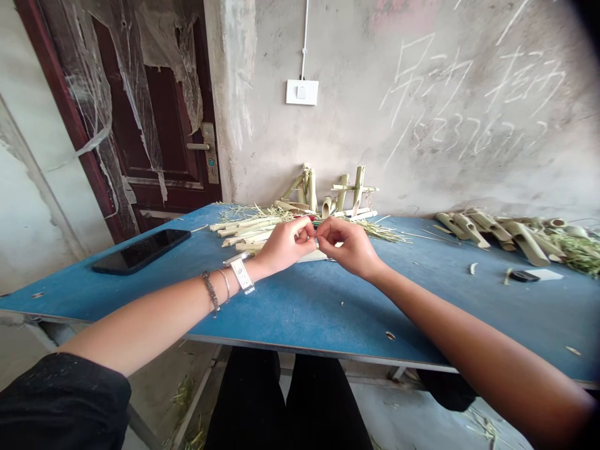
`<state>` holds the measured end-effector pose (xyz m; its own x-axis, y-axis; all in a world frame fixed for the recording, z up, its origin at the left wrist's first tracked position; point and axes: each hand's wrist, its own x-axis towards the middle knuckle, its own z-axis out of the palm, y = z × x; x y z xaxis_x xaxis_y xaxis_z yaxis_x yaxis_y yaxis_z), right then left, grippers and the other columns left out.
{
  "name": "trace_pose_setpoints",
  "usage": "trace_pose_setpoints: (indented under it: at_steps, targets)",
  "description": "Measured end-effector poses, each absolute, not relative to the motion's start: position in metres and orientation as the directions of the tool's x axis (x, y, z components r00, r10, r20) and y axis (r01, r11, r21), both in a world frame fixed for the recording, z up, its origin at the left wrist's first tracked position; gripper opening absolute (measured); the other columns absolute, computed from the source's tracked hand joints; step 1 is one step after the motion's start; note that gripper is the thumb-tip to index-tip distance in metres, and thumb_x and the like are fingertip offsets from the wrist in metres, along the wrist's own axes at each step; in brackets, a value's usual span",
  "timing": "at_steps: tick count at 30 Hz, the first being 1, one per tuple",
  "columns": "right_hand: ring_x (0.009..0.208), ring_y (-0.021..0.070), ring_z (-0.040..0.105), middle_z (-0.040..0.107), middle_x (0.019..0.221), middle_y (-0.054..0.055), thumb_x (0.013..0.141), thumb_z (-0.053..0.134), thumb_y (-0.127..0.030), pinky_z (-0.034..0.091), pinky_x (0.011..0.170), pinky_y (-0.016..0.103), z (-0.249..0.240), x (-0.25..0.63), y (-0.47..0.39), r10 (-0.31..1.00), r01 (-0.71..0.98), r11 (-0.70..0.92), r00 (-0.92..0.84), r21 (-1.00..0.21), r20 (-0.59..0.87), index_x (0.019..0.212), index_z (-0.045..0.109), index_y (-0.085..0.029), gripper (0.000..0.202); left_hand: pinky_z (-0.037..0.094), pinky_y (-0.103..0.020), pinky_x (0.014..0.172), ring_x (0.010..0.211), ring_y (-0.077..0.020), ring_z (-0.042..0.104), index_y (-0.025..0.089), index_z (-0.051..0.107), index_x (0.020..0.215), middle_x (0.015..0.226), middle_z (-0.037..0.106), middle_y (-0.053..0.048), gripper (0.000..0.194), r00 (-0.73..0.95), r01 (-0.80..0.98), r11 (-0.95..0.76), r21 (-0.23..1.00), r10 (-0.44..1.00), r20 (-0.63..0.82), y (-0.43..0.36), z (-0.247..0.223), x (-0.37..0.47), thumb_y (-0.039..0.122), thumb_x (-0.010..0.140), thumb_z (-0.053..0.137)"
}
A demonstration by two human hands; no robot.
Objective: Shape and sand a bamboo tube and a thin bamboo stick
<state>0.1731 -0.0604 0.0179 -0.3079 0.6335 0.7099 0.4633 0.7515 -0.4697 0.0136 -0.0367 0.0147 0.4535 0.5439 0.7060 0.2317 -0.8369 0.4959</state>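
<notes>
My left hand (287, 244) and my right hand (350, 246) meet over the blue table (300, 312), fingertips nearly touching. Both are closed in a pinch; whatever sits between the fingers is too small or hidden to make out. Just behind and left of them lies a pile of pale cut stalks (241, 234), partly covered by my left hand. Thin green straw strands (387, 232) stick out behind my right hand. A small red item shows just above my left fingers, mostly hidden.
Small frames of cut stalks (357, 187) stand against the wall. A black phone (143, 250) lies at the left. Hollow cut tubes (527, 242) and shredded straw (574, 250) are heaped at the right, near a dark-and-white flat object (534, 275). The table's front edge is close to my legs.
</notes>
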Motion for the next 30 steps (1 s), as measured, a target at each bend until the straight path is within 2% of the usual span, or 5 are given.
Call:
trace_pose_setpoints:
  at_steps: [7, 15, 17, 23, 30]
  targets:
    - [0.049, 0.0055, 0.039, 0.048, 0.056, -0.004, 0.067, 0.053, -0.016, 0.031, 0.045, 0.02, 0.015, 0.169, -0.06, 0.685, 0.428, 0.711, -0.24, -0.558, 0.688, 0.065, 0.048, -0.017, 0.005, 0.037, -0.018, 0.045, 0.046, -0.0073, 0.05, 0.018, 0.042, 0.065, 0.05, 0.041, 0.007, 0.011, 0.464, 0.134, -0.779, 0.613, 0.596, 0.655, -0.039, 0.014, 0.016, 0.011, 0.07, 0.049]
    - [0.042, 0.0053, 0.043, 0.049, 0.053, -0.005, 0.069, 0.053, -0.023, 0.035, 0.04, 0.019, 0.014, 0.166, -0.058, 0.752, 0.236, 0.659, -0.241, -0.714, 0.614, 0.066, 0.044, -0.018, 0.01, 0.041, -0.018, 0.048, 0.051, -0.0091, 0.058, 0.017, 0.043, 0.068, 0.053, 0.046, 0.006, 0.012, 0.489, 0.099, -0.793, 0.601, 0.565, 0.665, -0.037, 0.015, 0.015, 0.015, 0.075, 0.052]
    - [0.043, 0.0056, 0.043, 0.049, 0.054, -0.005, 0.07, 0.051, -0.022, 0.036, 0.041, 0.02, 0.017, 0.168, -0.06, 0.715, 0.283, 0.699, -0.24, -0.657, 0.657, 0.067, 0.045, -0.018, 0.008, 0.043, -0.019, 0.051, 0.054, -0.0096, 0.059, 0.017, 0.044, 0.07, 0.056, 0.048, 0.005, 0.01, 0.493, 0.081, -0.795, 0.601, 0.556, 0.669, -0.036, 0.014, 0.014, 0.017, 0.077, 0.052]
    - [0.049, 0.0066, 0.041, 0.047, 0.054, -0.004, 0.069, 0.049, -0.013, 0.035, 0.051, 0.021, 0.027, 0.178, -0.067, 0.506, 0.644, 0.726, -0.264, -0.241, 0.821, 0.067, 0.051, -0.018, 0.006, 0.041, -0.02, 0.054, 0.055, -0.0081, 0.048, 0.016, 0.052, 0.08, 0.057, 0.042, 0.005, 0.004, 0.396, 0.16, -0.85, 0.501, 0.52, 0.757, -0.032, 0.016, 0.013, 0.018, 0.077, 0.055]
    - [0.049, 0.0068, 0.043, 0.049, 0.056, -0.004, 0.071, 0.048, -0.014, 0.035, 0.051, 0.02, 0.024, 0.175, -0.066, 0.522, 0.647, 0.727, -0.305, -0.229, 0.797, 0.07, 0.052, -0.018, 0.006, 0.041, -0.018, 0.054, 0.055, -0.0075, 0.042, 0.015, 0.056, 0.079, 0.058, 0.043, 0.004, 0.004, 0.413, 0.216, -0.9, 0.378, 0.435, 0.8, -0.03, 0.017, 0.012, 0.018, 0.076, 0.057]
